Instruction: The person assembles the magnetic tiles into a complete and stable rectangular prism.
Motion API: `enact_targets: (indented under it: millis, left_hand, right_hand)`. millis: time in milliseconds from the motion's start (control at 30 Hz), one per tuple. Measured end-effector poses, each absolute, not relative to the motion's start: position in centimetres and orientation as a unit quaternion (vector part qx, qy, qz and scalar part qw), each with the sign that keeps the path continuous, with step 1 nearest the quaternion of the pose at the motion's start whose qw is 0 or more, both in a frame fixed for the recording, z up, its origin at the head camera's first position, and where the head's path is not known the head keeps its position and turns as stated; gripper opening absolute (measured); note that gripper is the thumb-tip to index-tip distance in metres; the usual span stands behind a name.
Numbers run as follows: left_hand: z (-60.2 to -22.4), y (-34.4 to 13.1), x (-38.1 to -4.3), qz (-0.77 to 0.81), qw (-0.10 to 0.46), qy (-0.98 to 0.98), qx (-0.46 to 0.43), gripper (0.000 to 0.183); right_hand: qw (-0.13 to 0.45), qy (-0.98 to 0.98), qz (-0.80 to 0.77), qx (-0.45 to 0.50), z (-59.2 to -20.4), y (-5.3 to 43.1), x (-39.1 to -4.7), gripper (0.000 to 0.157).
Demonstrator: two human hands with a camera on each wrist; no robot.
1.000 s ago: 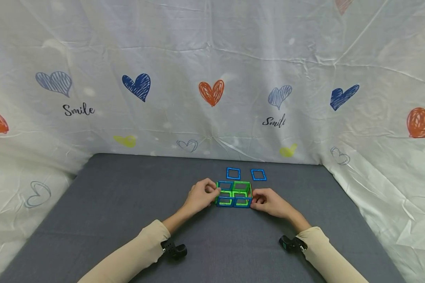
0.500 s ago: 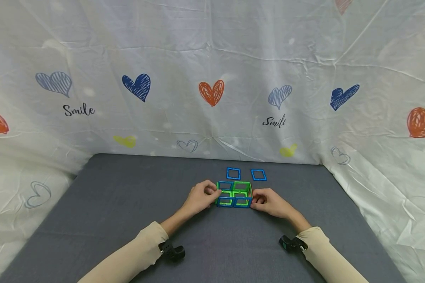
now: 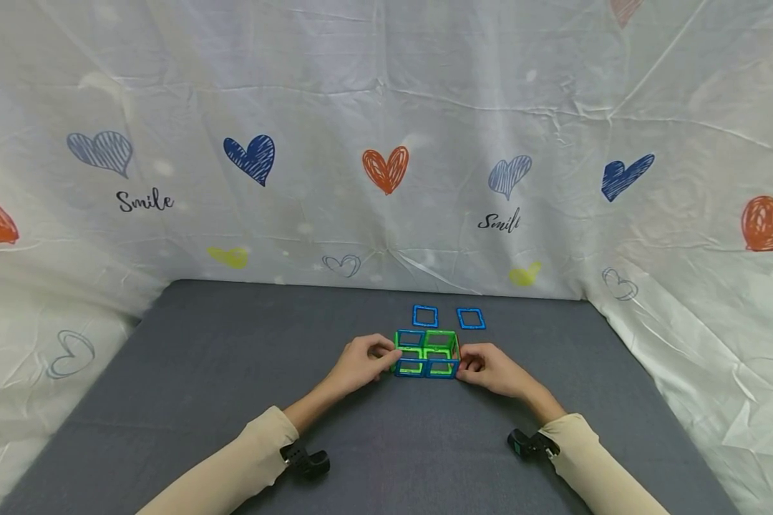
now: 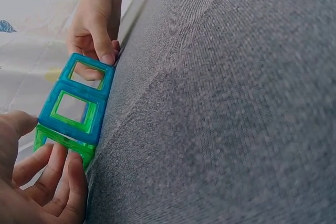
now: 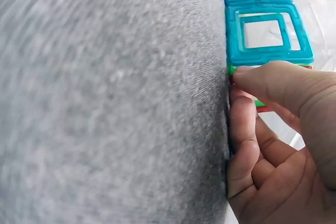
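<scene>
A small box of magnetic tiles [image 3: 426, 368], made of blue and green open square frames, stands on the grey table. At its left end is my left hand [image 3: 361, 363], thumb by the upper edge and fingers bent against the green end tile [image 4: 86, 153]. My right hand [image 3: 493, 369] pinches the box's right end near the table, thumb on the front corner. A strip of red [image 5: 264, 109] shows there beside green; the fingers hide most of that end tile. In the right wrist view, blue square tiles [image 5: 268, 57] form the near side.
Behind the box lie two loose blue square tiles, one at left [image 3: 425, 327] and one at right [image 3: 473, 328]. A white curtain [image 3: 309, 179] printed with hearts hangs along the table's back edge. Grey cloth [image 3: 232, 357] covers the table.
My left hand and forearm have shifted slightly down and left, with the fingers staying at the box's left end. The right hand and the box hold their places.
</scene>
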State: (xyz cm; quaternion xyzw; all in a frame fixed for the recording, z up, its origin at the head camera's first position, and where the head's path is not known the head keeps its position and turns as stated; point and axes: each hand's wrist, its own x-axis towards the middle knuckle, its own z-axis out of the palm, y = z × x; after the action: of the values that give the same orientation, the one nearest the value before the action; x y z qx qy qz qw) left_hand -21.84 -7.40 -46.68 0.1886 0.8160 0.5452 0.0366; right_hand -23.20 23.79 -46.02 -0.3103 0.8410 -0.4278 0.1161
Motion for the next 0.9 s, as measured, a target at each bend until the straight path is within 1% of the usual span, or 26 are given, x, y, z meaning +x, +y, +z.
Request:
enact_targets:
  millis: [300,533,633,767,900]
  left_hand:
    - [-46.5,-7.9,-22.2,0.548,0.052,0.811,0.196,0.026]
    - [-46.6,-8.1,-22.3,0.547,0.060,0.810,0.204,0.026]
    - [-46.7,-8.2,-22.3,0.540,0.066,0.814,0.205,0.025]
    - [-46.8,-8.4,-22.3,0.540,0.071,0.810,0.216,0.024]
    - [-46.5,-8.4,-22.0,0.552,0.073,0.800,0.222,0.022]
  right_hand:
    - [0.116,0.840,-0.425,-0.316,-45.9,23.6,-23.3,0.009]
    - [0.132,0.836,-0.428,-0.316,-45.7,24.4,-23.9,0.011]
    - [0.121,0.834,-0.434,-0.319,-45.7,25.4,-24.2,0.014]
    - [0.088,0.837,-0.433,-0.322,-45.9,26.8,-24.9,0.017]
    - [0.064,0.839,-0.440,-0.315,-46.1,27.8,-25.6,0.024]
